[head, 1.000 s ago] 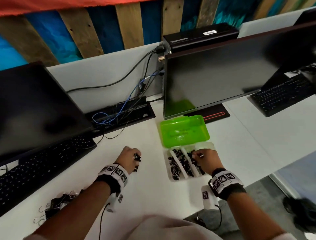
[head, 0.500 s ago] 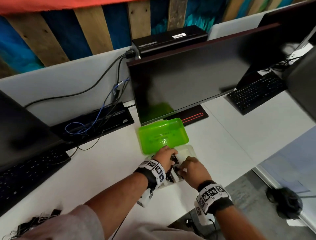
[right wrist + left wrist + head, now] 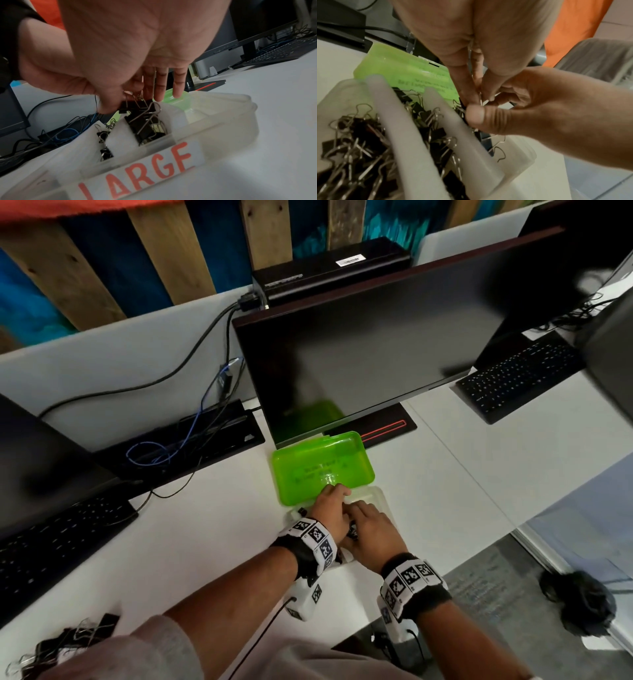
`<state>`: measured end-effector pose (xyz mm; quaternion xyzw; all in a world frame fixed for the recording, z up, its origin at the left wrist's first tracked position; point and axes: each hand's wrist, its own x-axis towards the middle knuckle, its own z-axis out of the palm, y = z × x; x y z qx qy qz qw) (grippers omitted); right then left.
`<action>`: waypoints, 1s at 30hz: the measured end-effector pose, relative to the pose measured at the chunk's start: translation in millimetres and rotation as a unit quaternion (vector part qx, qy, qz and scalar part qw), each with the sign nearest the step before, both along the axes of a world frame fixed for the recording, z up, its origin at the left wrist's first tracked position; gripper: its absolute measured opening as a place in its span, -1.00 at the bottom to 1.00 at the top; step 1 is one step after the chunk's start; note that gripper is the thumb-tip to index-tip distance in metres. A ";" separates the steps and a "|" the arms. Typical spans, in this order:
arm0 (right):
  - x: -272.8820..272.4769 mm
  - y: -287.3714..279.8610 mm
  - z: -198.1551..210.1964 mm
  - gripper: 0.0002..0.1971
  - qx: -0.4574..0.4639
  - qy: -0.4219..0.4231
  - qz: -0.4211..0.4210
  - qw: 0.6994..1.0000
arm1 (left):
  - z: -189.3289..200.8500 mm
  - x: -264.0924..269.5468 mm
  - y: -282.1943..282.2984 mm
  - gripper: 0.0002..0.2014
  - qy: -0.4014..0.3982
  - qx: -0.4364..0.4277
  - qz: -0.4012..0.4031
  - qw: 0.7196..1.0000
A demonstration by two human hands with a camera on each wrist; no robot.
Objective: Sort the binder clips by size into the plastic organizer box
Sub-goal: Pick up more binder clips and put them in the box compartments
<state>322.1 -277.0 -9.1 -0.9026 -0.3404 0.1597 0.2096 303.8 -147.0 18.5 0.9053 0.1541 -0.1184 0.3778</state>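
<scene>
Head view, at a white desk (image 3: pixel 205 525): works knuckle to knuckle over the clear organizer box (image 3: pixel 382 499), with left hand (image 3: pixel 330 515) and right hand (image 3: pixel 371 534) crowding its near end and the green lid (image 3: pixel 322 467) laid open toward a monitor (image 3: pixel 359 347), which keeps the compartments reachable from above. Pinches one black binder clip (image 3: pixel 137 105) between right thumb and fingers, just above the compartment fronted by the red LARGE label (image 3: pixel 137 174), apparently to drop it among clips of its own size. Closes left fingertips (image 3: pixel 465 86) on what looks like the same clip's wire handle, probably to steady or free it. Shows three divided compartments stocked with black clips, smaller ones beside the large. Leaves a loose pile of unsorted clips (image 3: pixel 68 642) at the desk's near left edge, well apart from the box.
</scene>
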 end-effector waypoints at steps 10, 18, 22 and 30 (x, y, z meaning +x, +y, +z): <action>-1.0 -5.1 -5.2 -0.41 0.053 0.040 -0.016 0.998 | -3.6 3.0 17.0 -0.66 0.016 0.035 -0.044 0.998; 0.0 -11.4 -9.8 -0.68 0.064 0.014 -0.011 0.998 | -8.9 5.3 11.4 -0.74 0.040 0.095 -0.109 0.989; 1.0 -14.9 -11.9 -0.69 0.059 -0.015 0.002 0.998 | -10.3 4.1 4.6 -0.76 0.053 0.160 -0.165 0.972; 0.4 -19.7 -9.3 -0.62 0.039 0.025 -0.017 0.999 | -10.0 4.0 4.6 -0.73 0.045 0.137 -0.132 0.981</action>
